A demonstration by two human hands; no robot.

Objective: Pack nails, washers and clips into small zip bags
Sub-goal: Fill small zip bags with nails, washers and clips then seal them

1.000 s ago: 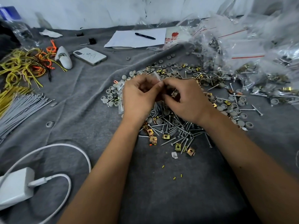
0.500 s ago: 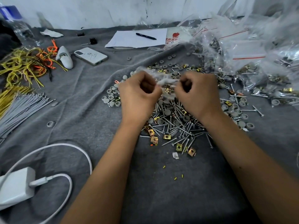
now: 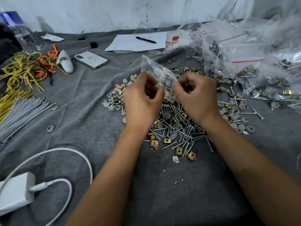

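Bag (image 3: 156, 70) pinched between both hands, left hand (image 3: 143, 98) and right hand (image 3: 195, 95), standing up above the nails (image 3: 179, 128); mouth side unclear.

Dim, even light; sharp centre, wide-angle bending and softness at edges.

Single head-worn wide-angle view, looking forward and down, close over both forearms; grey cloth (image 3: 84, 98) fills the frame, white wall (image 3: 97, 12) at 12 o'clock.
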